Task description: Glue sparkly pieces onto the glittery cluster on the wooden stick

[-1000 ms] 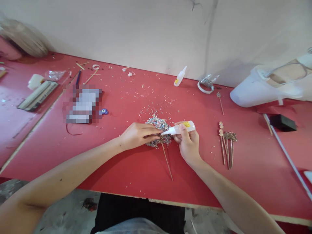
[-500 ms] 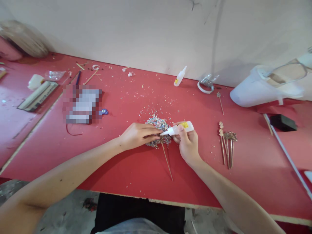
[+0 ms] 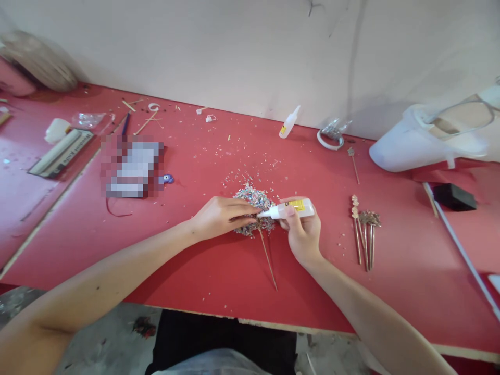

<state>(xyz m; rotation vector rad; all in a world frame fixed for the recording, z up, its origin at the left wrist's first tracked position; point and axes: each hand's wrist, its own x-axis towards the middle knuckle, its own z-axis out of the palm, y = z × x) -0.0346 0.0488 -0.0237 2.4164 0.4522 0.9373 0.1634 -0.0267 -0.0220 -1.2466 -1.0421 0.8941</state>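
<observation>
Head view: left hand (image 3: 219, 216) pinches stick (image 3: 267, 259) beside the bottle (image 3: 300, 207) gripped by right hand (image 3: 305, 237).

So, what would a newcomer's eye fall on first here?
Probably the heap of tiny multicoloured chips near the middle of the view, on the red table, with the left fingers at the head of a thin stick. Just to the right, the right fingers hold a yellow-labelled white bottle, nozzle pointing at that head. Then, farther right, the cluster of gold-coloured sticks.
</observation>
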